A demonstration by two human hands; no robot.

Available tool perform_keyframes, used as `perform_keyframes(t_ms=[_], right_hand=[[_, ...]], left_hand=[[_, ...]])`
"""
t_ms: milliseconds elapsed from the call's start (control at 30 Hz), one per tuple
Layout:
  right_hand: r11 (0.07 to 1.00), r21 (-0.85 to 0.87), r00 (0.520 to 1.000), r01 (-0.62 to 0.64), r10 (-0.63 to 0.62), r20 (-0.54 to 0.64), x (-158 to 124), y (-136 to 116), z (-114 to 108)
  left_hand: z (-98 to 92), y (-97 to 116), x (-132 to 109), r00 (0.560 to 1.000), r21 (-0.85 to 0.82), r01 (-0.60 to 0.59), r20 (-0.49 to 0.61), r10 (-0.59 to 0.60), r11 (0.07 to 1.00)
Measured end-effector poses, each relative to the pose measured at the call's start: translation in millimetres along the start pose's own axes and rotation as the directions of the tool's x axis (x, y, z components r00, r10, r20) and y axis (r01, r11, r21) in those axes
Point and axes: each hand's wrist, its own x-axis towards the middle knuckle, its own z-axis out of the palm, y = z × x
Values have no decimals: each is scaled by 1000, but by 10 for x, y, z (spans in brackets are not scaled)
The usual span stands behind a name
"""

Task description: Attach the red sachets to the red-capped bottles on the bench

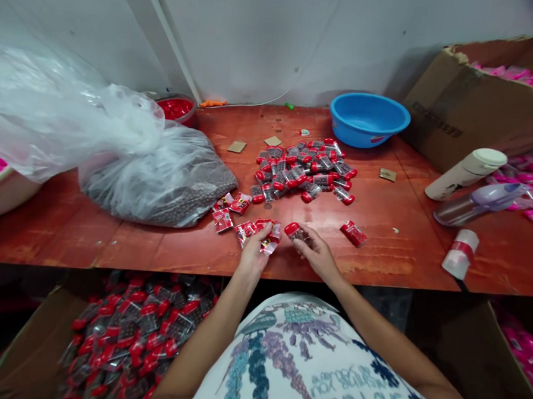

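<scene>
1 red-capped bottle [294, 231] with dark contents sits in the right hand [317, 253].

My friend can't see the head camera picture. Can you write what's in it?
A person's left hand holds red packaging, and the right hand a red-ended clear container, over a reddish table. Behind are a pile of similar containers and a blue basin.

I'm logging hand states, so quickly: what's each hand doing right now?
Left hand: closed, holding red printed packets.
Right hand: closed, holding a small red-capped container.
</scene>
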Motion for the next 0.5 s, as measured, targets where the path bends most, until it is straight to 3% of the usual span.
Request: perform_keyframes(t_ms=[200,367,500], right_hand=[[969,-156,976,190,-204,-80,-73,-183,26],[967,-164,966,194,-218,-140,-43,-213,16],[979,-115,977,171,-184,-112,-48,-200,22]], left_hand=[[122,-62,-50,999,1,40,32,-40,999],[148,-83,-87,999,-15,18,48,-17,1000],[156,-80,-102,999,20,-18,51,17,1000]])
